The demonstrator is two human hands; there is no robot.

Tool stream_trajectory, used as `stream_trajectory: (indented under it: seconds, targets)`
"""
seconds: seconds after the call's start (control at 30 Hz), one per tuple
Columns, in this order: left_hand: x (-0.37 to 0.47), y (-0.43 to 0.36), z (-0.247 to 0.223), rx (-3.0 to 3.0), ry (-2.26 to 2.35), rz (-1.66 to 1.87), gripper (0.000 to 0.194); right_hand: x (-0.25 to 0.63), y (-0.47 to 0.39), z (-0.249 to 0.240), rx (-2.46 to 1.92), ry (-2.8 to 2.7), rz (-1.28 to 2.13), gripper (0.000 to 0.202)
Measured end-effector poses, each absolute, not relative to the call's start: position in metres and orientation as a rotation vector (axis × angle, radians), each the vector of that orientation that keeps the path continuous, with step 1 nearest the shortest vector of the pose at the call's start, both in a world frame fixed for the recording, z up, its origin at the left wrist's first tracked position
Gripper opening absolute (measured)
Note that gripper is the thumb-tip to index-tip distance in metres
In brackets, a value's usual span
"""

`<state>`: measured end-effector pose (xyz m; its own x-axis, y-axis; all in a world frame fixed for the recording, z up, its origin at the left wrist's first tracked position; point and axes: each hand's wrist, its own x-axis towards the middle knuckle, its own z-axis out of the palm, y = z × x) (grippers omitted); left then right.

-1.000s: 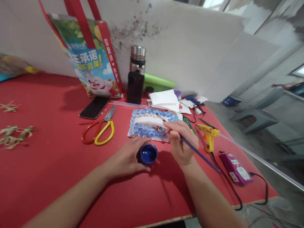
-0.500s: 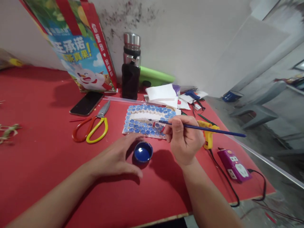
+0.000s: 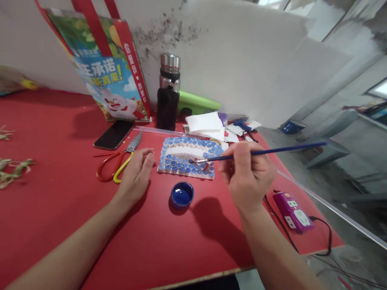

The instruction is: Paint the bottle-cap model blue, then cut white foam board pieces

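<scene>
My right hand (image 3: pixel 249 177) is closed round a thin blue paintbrush (image 3: pixel 284 149), held nearly level. Its dark tip points left, over a rectangular board covered with small blue-painted discs (image 3: pixel 184 169); I cannot tell whether it touches them. A white strip (image 3: pixel 189 152) runs along the middle of the board. In front of the board stands a small round cup of dark blue paint (image 3: pixel 182 195). To the left, my left hand (image 3: pixel 137 171) rests on its side with fingers loosely curved and nothing in it, next to scissors (image 3: pixel 121 161) with red and yellow handles, partly covering them.
Behind the board are a phone (image 3: pixel 113 135), a flask (image 3: pixel 168 92), a printed bag (image 3: pixel 105 72), papers (image 3: pixel 205 123) and a blue glue gun (image 3: pixel 242 125). A purple power socket (image 3: pixel 293 211) with black cords lies at the right table edge. Straw pieces (image 3: pixel 15 171) lie far left.
My left hand has moved from beside the paint cup leftward to the scissors. My right hand has shifted right, and the brush tip is now lower over the discs. The view has shifted slightly.
</scene>
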<state>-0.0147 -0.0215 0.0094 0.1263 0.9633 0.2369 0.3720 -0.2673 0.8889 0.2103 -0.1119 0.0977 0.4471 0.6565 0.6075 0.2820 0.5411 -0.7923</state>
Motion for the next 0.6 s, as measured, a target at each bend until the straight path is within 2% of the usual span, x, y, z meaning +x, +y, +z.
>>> stream_trajectory:
  seconds: [0.1, 0.2, 0.4, 0.6]
  targets:
    - [-0.014, -0.022, 0.008, 1.741, 1.29, 1.121, 0.062, 0.221, -0.111, 0.09, -0.975, -0.915, 0.443, 0.041]
    - [-0.014, -0.023, 0.008, 1.764, 1.315, 1.098, 0.06, 0.233, -0.111, 0.082, -0.98, -0.821, 0.441, 0.043]
    - [-0.013, -0.023, 0.005, 1.786, 1.285, 1.043, 0.058, 0.236, -0.117, 0.051, -1.256, -1.167, 0.105, 0.034]
    - [-0.013, -0.021, 0.002, 1.795, 1.27, 1.055, 0.056, 0.236, -0.112, 0.04, -1.299, -1.569, -0.153, 0.023]
